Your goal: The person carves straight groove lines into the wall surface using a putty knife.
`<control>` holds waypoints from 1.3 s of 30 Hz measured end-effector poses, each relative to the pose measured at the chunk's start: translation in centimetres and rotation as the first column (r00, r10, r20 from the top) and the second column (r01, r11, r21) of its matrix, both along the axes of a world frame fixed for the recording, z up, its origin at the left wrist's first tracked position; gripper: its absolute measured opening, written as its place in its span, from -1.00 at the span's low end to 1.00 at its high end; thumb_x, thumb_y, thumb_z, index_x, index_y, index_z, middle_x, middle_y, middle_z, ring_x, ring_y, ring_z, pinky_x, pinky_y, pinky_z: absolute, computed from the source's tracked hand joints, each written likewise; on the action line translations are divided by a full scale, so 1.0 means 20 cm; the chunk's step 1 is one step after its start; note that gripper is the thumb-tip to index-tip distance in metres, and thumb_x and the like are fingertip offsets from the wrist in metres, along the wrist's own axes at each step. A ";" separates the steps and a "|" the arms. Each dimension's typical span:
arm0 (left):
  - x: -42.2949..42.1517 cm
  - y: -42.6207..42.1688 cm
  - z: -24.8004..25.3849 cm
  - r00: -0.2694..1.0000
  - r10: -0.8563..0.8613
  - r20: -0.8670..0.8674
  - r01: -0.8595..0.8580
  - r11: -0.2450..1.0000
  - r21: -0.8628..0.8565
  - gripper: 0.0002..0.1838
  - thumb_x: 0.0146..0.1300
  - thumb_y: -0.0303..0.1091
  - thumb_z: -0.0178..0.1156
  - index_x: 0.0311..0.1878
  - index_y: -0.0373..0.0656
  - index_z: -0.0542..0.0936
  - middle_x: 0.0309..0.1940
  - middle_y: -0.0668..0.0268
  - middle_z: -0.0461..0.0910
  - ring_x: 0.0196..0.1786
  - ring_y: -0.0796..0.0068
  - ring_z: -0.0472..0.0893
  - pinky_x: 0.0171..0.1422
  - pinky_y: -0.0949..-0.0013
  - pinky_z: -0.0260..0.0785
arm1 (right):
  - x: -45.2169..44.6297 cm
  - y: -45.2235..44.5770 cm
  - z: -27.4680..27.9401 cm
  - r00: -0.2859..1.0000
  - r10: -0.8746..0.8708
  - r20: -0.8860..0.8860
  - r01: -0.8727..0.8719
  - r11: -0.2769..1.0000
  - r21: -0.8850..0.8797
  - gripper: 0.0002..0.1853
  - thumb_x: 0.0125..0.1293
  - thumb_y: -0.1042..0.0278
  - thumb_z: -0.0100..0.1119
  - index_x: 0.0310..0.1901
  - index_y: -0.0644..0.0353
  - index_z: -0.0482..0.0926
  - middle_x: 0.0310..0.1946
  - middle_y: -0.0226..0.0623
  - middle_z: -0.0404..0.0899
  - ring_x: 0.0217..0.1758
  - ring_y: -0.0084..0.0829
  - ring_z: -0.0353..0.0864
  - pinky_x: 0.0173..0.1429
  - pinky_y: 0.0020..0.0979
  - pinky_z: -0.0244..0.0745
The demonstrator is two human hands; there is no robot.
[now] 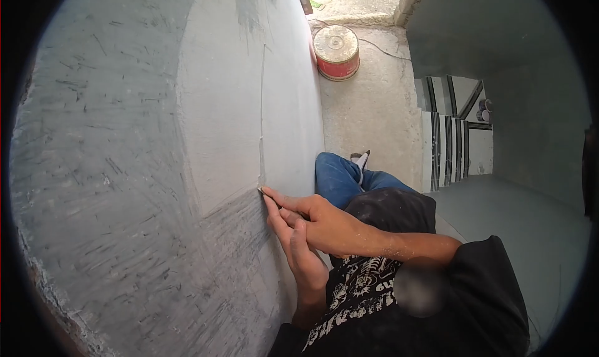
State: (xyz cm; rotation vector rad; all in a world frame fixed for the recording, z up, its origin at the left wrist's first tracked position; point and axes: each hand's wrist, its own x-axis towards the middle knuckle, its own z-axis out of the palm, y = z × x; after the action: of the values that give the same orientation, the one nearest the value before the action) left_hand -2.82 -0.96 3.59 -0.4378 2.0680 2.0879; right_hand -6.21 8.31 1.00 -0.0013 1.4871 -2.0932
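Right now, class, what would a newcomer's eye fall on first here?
Probably the right hand and left hand, together mid-picture at a dark line on the grey wall. Next, the red tin on the floor near the top, and the striped stairs at right.

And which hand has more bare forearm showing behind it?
The right hand: its forearm shows up to the sleeve; behind the left hand, little beyond the wrist.

free wall face (pixel 224 95) beyond the hands (pixel 327 225), bent knees (pixel 337 176) close at right, round red container (pixel 337 54) farther along
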 end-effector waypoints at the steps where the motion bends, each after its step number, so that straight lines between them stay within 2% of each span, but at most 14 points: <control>1: 0.01 -0.02 -0.04 1.000 -0.005 -0.020 0.005 1.000 -0.020 -0.20 0.54 -0.16 -0.20 0.69 -0.34 -0.18 0.65 -0.10 -0.09 0.69 0.03 0.00 0.73 0.07 -0.11 | 0.00 0.00 0.00 1.000 0.013 0.014 -0.013 1.000 0.001 -0.46 0.65 0.33 -0.10 0.59 0.19 0.25 -0.26 -0.38 0.63 -0.16 -0.67 0.47 -0.01 -0.59 0.46; 2: 0.02 -0.03 -0.06 0.999 -0.010 -0.035 0.008 0.999 -0.039 -0.21 0.54 -0.18 -0.20 0.70 -0.30 -0.17 0.67 -0.11 -0.10 0.70 0.05 0.01 0.73 0.09 -0.11 | 0.00 -0.01 0.00 0.999 0.027 0.034 -0.027 1.000 0.003 -0.46 0.65 0.33 -0.10 0.59 0.19 0.25 -0.28 -0.40 0.61 -0.17 -0.68 0.46 -0.02 -0.60 0.45; 5: -0.01 0.02 -0.05 0.995 0.097 0.021 -0.099 0.990 0.103 -0.23 0.54 -0.19 -0.20 0.70 -0.28 -0.15 0.66 -0.09 -0.05 0.69 0.10 0.04 0.72 0.12 -0.08 | -0.05 0.02 0.04 0.998 0.044 0.044 -0.048 0.994 0.095 -0.46 0.65 0.34 -0.09 0.59 0.19 0.26 -0.34 -0.45 0.58 -0.27 -0.70 0.42 -0.14 -0.61 0.43; 8: -0.05 0.04 -0.05 0.998 0.065 0.020 -0.067 0.990 0.121 -0.24 0.55 -0.20 -0.21 0.70 -0.28 -0.13 0.65 -0.08 -0.03 0.69 0.13 0.05 0.71 0.14 -0.06 | -0.03 0.01 0.02 1.000 -0.013 0.024 0.013 0.999 0.031 -0.47 0.64 0.35 -0.08 0.58 0.16 0.29 -0.37 -0.48 0.56 -0.35 -0.72 0.38 -0.27 -0.62 0.37; 11: -0.06 0.01 -0.04 0.999 0.046 -0.003 -0.045 0.992 0.115 -0.25 0.55 -0.21 -0.22 0.70 -0.27 -0.12 0.65 -0.06 -0.01 0.69 0.16 0.07 0.70 0.15 -0.03 | -0.04 -0.01 -0.03 0.996 -0.003 0.091 -0.002 0.999 0.046 -0.47 0.64 0.35 -0.09 0.59 0.09 0.30 -0.37 -0.47 0.56 -0.39 -0.73 0.36 -0.35 -0.61 0.33; 14: -0.05 0.01 -0.07 0.999 0.047 0.010 -0.048 0.994 0.099 -0.27 0.56 -0.23 -0.24 0.70 -0.26 -0.10 0.65 -0.04 0.01 0.68 0.19 0.10 0.68 0.17 0.01 | -0.06 0.07 0.06 0.994 0.043 0.099 -0.052 0.994 0.094 -0.38 0.50 0.34 -0.11 0.59 0.09 0.28 -0.42 -0.16 0.67 -0.52 -0.55 0.49 -0.45 -0.42 0.44; 17: -0.02 0.02 -0.05 0.998 0.057 -0.030 -0.054 0.993 0.103 -0.28 0.56 -0.24 -0.25 0.70 -0.24 -0.10 0.65 -0.03 0.01 0.67 0.16 0.12 0.69 0.16 0.02 | -0.01 -0.03 -0.06 1.000 -0.022 -0.020 0.023 0.996 0.085 -0.45 0.64 0.34 -0.10 0.61 -0.01 0.26 -0.46 -0.49 0.53 -0.45 -0.71 0.36 -0.38 -0.57 0.34; 20: 0.00 0.01 -0.03 0.998 0.062 -0.013 -0.060 0.991 0.117 -0.27 0.55 -0.24 -0.25 0.70 -0.24 -0.10 0.66 -0.05 -0.01 0.68 0.12 0.09 0.70 0.13 0.01 | 0.01 -0.04 -0.05 0.999 -0.019 0.030 0.018 0.999 0.036 -0.46 0.64 0.34 -0.10 0.60 -0.01 0.28 -0.49 -0.49 0.52 -0.47 -0.70 0.36 -0.39 -0.56 0.35; 23: -0.02 0.02 -0.04 0.998 0.061 -0.013 -0.059 0.993 0.099 -0.27 0.54 -0.21 -0.28 0.69 -0.27 -0.09 0.66 -0.05 -0.02 0.68 0.10 0.09 0.71 0.12 -0.01 | -0.01 0.00 0.02 1.000 0.003 0.006 -0.003 0.994 0.109 -0.47 0.64 0.33 -0.11 0.60 -0.01 0.30 -0.48 -0.50 0.52 -0.46 -0.70 0.37 -0.38 -0.56 0.36; 26: -0.06 0.03 -0.06 0.998 0.056 -0.011 -0.054 0.993 0.101 -0.26 0.55 -0.19 -0.27 0.69 -0.28 -0.11 0.66 -0.05 -0.04 0.69 0.09 0.06 0.71 0.11 -0.03 | -0.04 0.01 0.01 0.996 -0.010 0.089 0.003 0.997 0.077 -0.47 0.64 0.33 -0.10 0.59 -0.01 0.31 -0.48 -0.51 0.52 -0.47 -0.71 0.36 -0.40 -0.56 0.36; 29: -0.10 0.03 -0.08 0.999 0.036 -0.022 -0.034 0.993 0.112 -0.25 0.56 -0.17 -0.26 0.69 -0.29 -0.13 0.66 -0.05 -0.07 0.69 0.08 0.03 0.71 0.10 -0.06 | -0.05 0.01 -0.04 0.997 0.000 0.077 -0.004 0.998 0.058 -0.46 0.64 0.34 -0.10 0.59 -0.02 0.31 -0.48 -0.51 0.51 -0.49 -0.72 0.35 -0.45 -0.57 0.32; 32: -0.14 0.03 -0.11 0.999 0.024 -0.033 -0.020 0.993 0.119 -0.24 0.57 -0.15 -0.25 0.69 -0.30 -0.14 0.66 -0.05 -0.10 0.69 0.07 0.01 0.71 0.10 -0.08 | -0.06 -0.03 -0.10 0.997 -0.064 0.033 0.062 0.997 0.047 -0.46 0.62 0.31 -0.08 0.59 -0.04 0.32 -0.51 -0.50 0.51 -0.55 -0.71 0.34 -0.50 -0.56 0.29; 35: -0.19 0.02 -0.18 0.998 -0.002 -0.057 0.009 0.992 0.129 -0.23 0.58 -0.13 -0.24 0.69 -0.31 -0.16 0.67 -0.05 -0.13 0.70 0.06 -0.02 0.71 0.09 -0.10 | -0.16 0.01 -0.06 0.995 -0.069 0.074 0.062 0.994 0.095 -0.35 0.50 0.31 -0.12 0.62 0.01 0.24 -0.56 -0.35 0.51 -0.66 -0.58 0.36 -0.63 -0.44 0.27; 39: -0.26 0.04 -0.24 0.996 -0.031 -0.081 0.042 0.989 0.141 -0.21 0.59 -0.10 -0.22 0.69 -0.33 -0.18 0.67 -0.04 -0.17 0.70 0.04 -0.05 0.71 0.08 -0.14 | -0.23 0.09 -0.03 0.997 -0.010 0.073 -0.003 0.985 0.174 -0.43 0.61 0.23 -0.08 0.60 -0.03 0.29 -0.57 -0.49 0.50 -0.65 -0.68 0.31 -0.58 -0.52 0.29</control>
State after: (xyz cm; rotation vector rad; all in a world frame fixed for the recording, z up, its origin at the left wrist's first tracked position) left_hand -7.94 -0.24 -1.19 -0.2993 1.9345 2.2464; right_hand -10.89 10.18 0.48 0.1435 1.6212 -1.9378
